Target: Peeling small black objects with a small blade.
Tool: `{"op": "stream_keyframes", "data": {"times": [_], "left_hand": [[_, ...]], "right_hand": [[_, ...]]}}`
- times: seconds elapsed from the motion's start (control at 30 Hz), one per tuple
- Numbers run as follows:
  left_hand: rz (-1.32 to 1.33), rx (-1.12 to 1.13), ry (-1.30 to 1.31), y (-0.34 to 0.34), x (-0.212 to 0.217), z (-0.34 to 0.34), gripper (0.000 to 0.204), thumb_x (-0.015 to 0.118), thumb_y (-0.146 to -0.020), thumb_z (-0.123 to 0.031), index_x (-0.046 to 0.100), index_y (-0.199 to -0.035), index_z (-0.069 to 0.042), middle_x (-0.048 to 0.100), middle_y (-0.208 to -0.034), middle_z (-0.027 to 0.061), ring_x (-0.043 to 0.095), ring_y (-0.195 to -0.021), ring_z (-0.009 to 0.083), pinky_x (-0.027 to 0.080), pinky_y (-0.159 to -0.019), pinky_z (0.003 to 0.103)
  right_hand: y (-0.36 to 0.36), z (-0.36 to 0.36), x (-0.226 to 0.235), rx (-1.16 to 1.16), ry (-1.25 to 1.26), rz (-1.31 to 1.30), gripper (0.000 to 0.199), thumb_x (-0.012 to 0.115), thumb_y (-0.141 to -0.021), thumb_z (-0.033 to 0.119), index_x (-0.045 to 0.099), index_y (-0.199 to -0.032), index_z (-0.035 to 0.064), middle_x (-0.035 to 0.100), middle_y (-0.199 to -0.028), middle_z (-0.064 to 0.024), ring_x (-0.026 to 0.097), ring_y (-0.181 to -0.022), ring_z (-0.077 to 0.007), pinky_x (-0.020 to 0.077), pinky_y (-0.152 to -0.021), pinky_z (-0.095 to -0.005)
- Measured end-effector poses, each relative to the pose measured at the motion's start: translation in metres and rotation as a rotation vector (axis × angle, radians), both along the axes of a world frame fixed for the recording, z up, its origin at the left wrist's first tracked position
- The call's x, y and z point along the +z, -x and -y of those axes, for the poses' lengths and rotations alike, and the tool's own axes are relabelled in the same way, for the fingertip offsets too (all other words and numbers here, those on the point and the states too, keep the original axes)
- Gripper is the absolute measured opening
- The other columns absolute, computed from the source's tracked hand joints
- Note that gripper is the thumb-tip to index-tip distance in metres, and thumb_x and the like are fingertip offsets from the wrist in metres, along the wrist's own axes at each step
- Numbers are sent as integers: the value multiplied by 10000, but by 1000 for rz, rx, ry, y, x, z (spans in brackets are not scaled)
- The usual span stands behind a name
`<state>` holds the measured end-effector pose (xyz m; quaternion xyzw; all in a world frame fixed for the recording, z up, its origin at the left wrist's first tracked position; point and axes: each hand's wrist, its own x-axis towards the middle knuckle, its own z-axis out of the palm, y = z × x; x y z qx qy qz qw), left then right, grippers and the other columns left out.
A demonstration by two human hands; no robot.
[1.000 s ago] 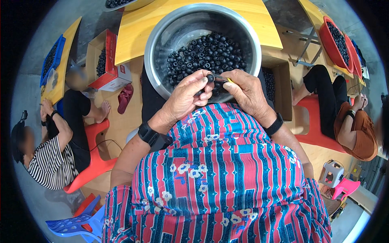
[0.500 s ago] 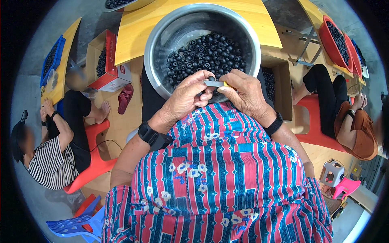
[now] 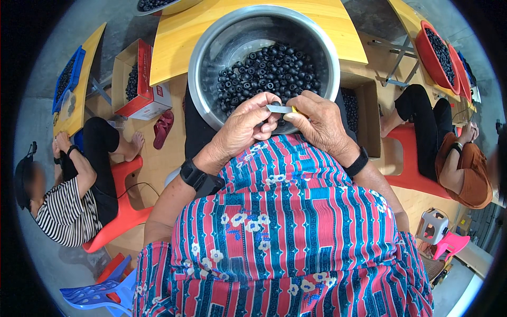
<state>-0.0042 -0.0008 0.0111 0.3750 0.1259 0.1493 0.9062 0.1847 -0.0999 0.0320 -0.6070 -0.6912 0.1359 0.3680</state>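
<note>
head view: bowl (image 3: 227,45), steel, round, wide; landmark for the entries below. contents: berries (image 3: 274,71), dark, many, spread over its floor, bare metal showing on the far left of its inside.

left hand (image 3: 245,120): over the bowl's near edge; thumb and fingers together, clamped on one berry (image 3: 275,104), dark, partly hidden by fingers and blade.

right hand (image 3: 321,119): over the same edge of the bowl, to the right; fingers closed around the yellow handle of a knife (image 3: 281,109). blade short, pale, pointing left across the berry, its end at the left thumb. whether it has cut in: cannot tell.

table (image 3: 174,45): yellow, beyond the bowl, showing on both sides of it.

box (image 3: 143,79): red and white, left of the bowl, berries inside.

sandals (image 3: 163,130): dark red, left of the bowl, just beside the box.

carton (image 3: 371,116): brown, open, just right of the bowl, berries inside.

tray (image 3: 80,55): blue, far left of the bowl, berries inside.

basin (image 3: 426,55): red, far right of the bowl, berries inside.

co-workers, two, on red stools: one in a striped shirt (image 3: 66,217), left of the bowl; one in a brown top (image 3: 463,182), right of the bowl.
</note>
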Motion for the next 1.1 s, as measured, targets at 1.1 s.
{"op": "stream_keyframes", "data": {"times": [1.1], "left_hand": [[-37, 17, -13, 0, -4, 0, 209, 521, -1021, -217, 493, -1167, -70, 454, -863, -12, 392, -699, 38, 324, -554, 161]], "right_hand": [[0, -3, -1, -3, 127, -328, 218, 698, -888, 230, 658, -905, 16, 629, -792, -131, 617, -724, -237, 486, -662, -347]]}}
